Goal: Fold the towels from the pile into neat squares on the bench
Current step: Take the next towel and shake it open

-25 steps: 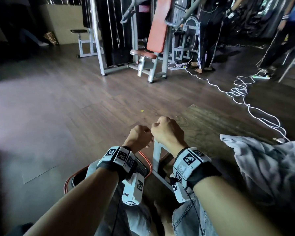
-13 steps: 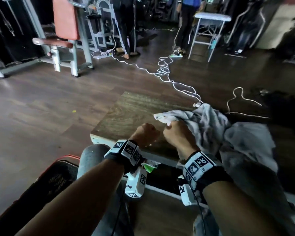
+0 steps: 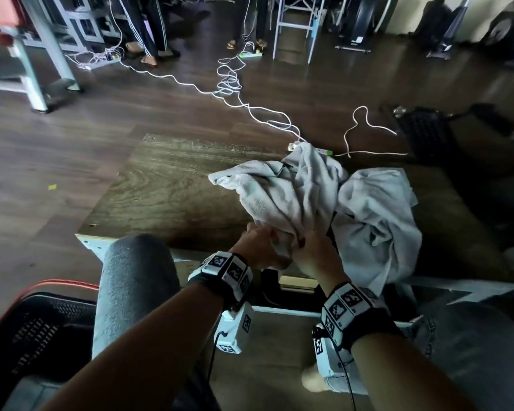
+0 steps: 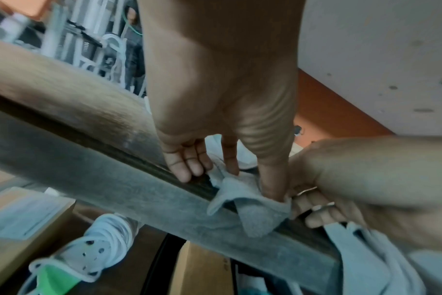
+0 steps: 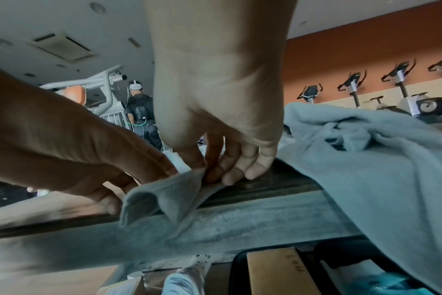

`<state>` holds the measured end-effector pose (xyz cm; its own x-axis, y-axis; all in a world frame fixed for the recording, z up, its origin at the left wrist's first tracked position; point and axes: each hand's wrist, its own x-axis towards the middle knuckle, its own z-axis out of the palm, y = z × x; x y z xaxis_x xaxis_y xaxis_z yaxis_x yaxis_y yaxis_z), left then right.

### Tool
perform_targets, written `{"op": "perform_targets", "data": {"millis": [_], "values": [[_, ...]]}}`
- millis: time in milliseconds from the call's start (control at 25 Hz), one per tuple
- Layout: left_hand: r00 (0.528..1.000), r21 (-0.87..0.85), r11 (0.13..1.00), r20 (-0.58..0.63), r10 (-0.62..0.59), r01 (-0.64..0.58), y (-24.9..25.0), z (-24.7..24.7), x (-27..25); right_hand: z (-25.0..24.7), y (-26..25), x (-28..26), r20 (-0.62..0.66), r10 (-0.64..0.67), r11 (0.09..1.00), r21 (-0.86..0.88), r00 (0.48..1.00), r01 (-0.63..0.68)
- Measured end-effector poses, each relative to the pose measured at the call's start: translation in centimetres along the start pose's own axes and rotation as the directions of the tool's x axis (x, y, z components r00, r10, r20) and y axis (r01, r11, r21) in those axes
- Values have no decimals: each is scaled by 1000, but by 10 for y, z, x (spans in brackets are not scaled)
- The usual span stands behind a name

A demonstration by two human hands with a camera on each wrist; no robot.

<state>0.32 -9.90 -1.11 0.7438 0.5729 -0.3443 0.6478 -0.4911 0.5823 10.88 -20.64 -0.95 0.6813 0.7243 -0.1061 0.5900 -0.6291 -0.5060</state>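
A crumpled grey towel point(image 3: 282, 197) lies on the wooden bench point(image 3: 166, 188), its near corner hanging over the front edge. A second grey towel point(image 3: 377, 215) is bunched to its right and hangs off the edge. My left hand point(image 3: 258, 244) and right hand point(image 3: 315, 250) sit side by side at that edge. In the left wrist view my left hand point(image 4: 253, 183) pinches the towel corner point(image 4: 250, 211) between thumb and forefinger. In the right wrist view my right hand point(image 5: 204, 173) pinches the same corner point(image 5: 164, 195) just beside it.
A black mesh basket point(image 3: 27, 327) with a red rim stands at my lower left, by my knee point(image 3: 137, 277). White cables point(image 3: 229, 81) trail across the floor beyond the bench. Gym machine frames point(image 3: 36, 54) and standing people point(image 3: 149, 25) are further back. A cardboard box point(image 5: 278, 271) sits under the bench.
The view has swung right and down onto the bench. My hands, held as fists over the floor a second ago, have moved to the towel and now both pinch its near corner.
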Motion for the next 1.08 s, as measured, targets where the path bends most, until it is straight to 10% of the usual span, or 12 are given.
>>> {"op": "perform_targets", "data": {"millis": [160,400,760,1080], "values": [[981,-152,986,-191,44,-74,-3,-6,-1,-2,-27,2,-181,-151,944,266,972,196],[782,23,942,-551,291,-335,1,-43,-1,-33,-64,13,-345,-330,819,358,879,448],[696,24,990,-708,117,-142,-34,-160,-23,-154,-79,71,-622,-264,820,258,737,511],[727,-56,973,-675,129,-225,-26,-188,-35,-127,-82,81,-530,-139,846,376,836,378]]}}
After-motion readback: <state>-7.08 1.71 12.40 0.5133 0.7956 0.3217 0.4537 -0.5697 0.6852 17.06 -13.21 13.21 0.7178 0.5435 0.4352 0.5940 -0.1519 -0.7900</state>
